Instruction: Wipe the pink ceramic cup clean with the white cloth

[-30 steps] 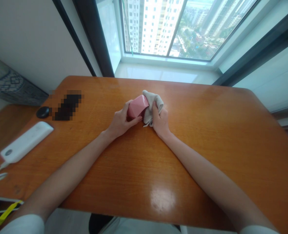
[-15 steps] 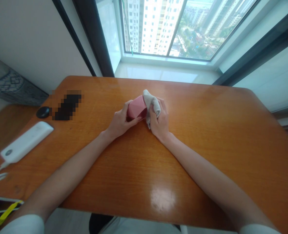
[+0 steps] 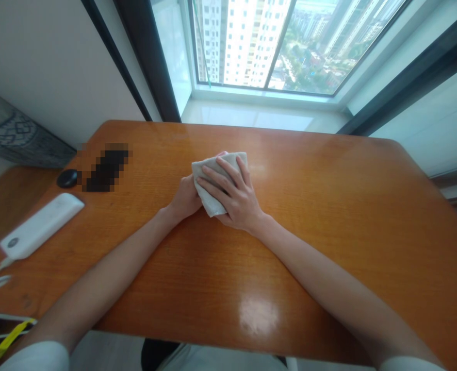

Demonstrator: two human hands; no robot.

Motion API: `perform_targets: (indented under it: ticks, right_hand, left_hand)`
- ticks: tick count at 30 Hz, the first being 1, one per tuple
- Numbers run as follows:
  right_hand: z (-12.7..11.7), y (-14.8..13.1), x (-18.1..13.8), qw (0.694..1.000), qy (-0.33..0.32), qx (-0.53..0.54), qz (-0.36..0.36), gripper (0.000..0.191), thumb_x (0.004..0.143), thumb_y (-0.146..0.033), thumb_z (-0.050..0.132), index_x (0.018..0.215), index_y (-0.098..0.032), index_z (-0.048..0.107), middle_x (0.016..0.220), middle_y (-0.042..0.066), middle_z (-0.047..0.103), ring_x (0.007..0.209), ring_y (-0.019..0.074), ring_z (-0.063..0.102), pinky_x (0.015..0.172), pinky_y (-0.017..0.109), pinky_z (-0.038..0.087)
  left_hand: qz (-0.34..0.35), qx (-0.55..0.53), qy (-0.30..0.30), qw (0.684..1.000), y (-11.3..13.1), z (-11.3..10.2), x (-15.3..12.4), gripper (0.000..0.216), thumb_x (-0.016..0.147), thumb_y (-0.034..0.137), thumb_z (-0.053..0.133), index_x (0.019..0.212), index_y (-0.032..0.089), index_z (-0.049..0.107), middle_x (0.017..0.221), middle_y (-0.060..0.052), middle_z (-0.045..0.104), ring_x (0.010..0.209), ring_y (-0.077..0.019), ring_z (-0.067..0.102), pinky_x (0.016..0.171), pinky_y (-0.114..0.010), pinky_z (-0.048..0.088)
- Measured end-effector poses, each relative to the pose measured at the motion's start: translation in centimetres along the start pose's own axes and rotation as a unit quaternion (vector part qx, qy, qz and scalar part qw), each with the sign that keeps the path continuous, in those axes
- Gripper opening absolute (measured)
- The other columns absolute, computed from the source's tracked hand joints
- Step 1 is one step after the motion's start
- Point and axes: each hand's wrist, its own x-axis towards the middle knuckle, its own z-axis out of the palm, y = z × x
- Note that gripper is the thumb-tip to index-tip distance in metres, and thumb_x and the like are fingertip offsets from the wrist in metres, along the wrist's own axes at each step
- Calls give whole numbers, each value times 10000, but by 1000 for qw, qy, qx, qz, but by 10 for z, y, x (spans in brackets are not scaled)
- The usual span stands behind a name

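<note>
A folded light-grey cloth (image 3: 209, 198) lies draped over the pink faceted box that shows in the earlier frame; the box itself is now almost wholly hidden. Over the cloth's top spreads my right hand (image 3: 241, 200), its fingers pressing the fabric down and its thumb low at the near edge. My left hand (image 3: 186, 198) is at the left side of the cloth, its fingers mostly covered, still around the box underneath. Both hands are above the middle of the wooden table (image 3: 329, 221).
On the left of the table are a white power strip-like device (image 3: 43, 225) with a cable, a black mouse (image 3: 67, 178) and a pixelated dark patch (image 3: 108, 167). White cables and a yellow tag (image 3: 12, 340) lie at the near left corner. A window (image 3: 267, 46) stands beyond.
My right hand has moved left from beside the box to on top of it, opening the bunched cloth out flat over it. My left hand has barely moved.
</note>
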Motion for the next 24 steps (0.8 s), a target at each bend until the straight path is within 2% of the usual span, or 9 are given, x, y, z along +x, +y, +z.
perform_targets:
  ticks: [3, 6, 11, 16, 21, 24]
  right_hand:
    - [0, 0, 2, 999, 35, 18, 23, 637, 1110, -439, 583, 1743, -372, 555, 1767, 34, 633, 1750, 397, 446, 1501, 725, 191]
    - [-1, 1, 3, 996, 58, 22, 66, 573, 1138, -457, 524, 1699, -374, 608, 1779, 32, 617, 1752, 375, 445, 1495, 711, 234]
    - [-1, 4, 5, 988, 75, 47, 124, 526, 1171, -429, 466, 1661, -359, 644, 1797, 44, 591, 1758, 344, 434, 1479, 687, 296]
    - [-1, 9, 8, 972, 129, 110, 166, 505, 1206, -476, 428, 1617, -321, 676, 1748, 93, 637, 1686, 309, 536, 1448, 609, 395]
    - [5, 17, 9, 927, 164, 203, 270, 528, 1193, -603, 461, 1533, -285, 710, 1629, 119, 732, 1579, 294, 643, 1373, 562, 485]
    - [11, 24, 7, 879, 184, 249, 361, 587, 1144, -728, 498, 1319, -252, 793, 1290, 103, 868, 1274, 296, 791, 1193, 531, 616]
  left_hand:
    - [-23, 22, 4, 999, 1, 0, 1, 339, 1046, 533, 664, 1032, 195, 679, 956, -83, 812, 812, -256, 759, 737, -410, 648]
    - [-45, 16, 12, 999, 3, 2, 3, 432, 983, 605, 776, 1103, 210, 649, 922, -54, 799, 745, -217, 733, 682, -365, 615]
    - [-49, 12, 30, 998, 11, 3, 5, 505, 964, 588, 836, 1261, 239, 623, 864, 5, 769, 685, -190, 725, 647, -311, 567]
    - [-42, 32, 27, 998, 18, 1, 6, 725, 995, 626, 797, 1553, 225, 564, 1124, -66, 844, 845, -214, 794, 766, -325, 608]
    - [-48, 42, 24, 998, 18, -1, 6, 770, 1001, 635, 782, 1611, 221, 558, 1181, -73, 852, 889, -223, 799, 801, -323, 619]
    - [-48, 54, 28, 997, 17, -1, 5, 766, 1009, 661, 766, 1609, 229, 564, 1244, -91, 847, 959, -251, 815, 847, -340, 630]
